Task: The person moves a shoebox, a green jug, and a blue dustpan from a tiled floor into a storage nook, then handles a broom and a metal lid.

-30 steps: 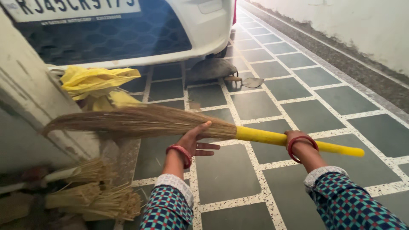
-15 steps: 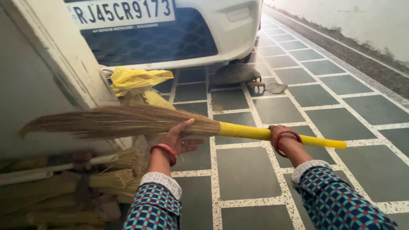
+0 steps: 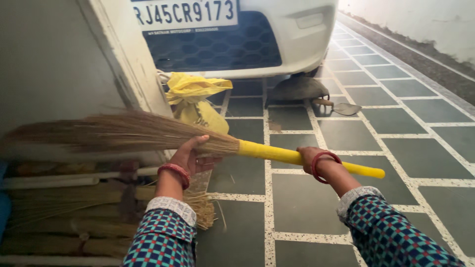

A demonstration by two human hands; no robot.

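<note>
Straw bristles of the yellow-handled grass broom [image 3: 148,133] rest level on your open left hand [image 3: 190,157] while your right hand [image 3: 308,157] grips its handle above the tiled floor [image 3: 307,207], so you seem mid-carry and need a firmer left-hand hold.

Head view, close, angled downward

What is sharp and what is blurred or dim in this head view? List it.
Head view: the broom bristle tips at far left look soft and smeared; left hand, right hand and yellow handle are fairly sharp. The stacked brooms lie in dim shade at lower left. The tiled floor is evenly lit, without hard shadows or glare.
</note>
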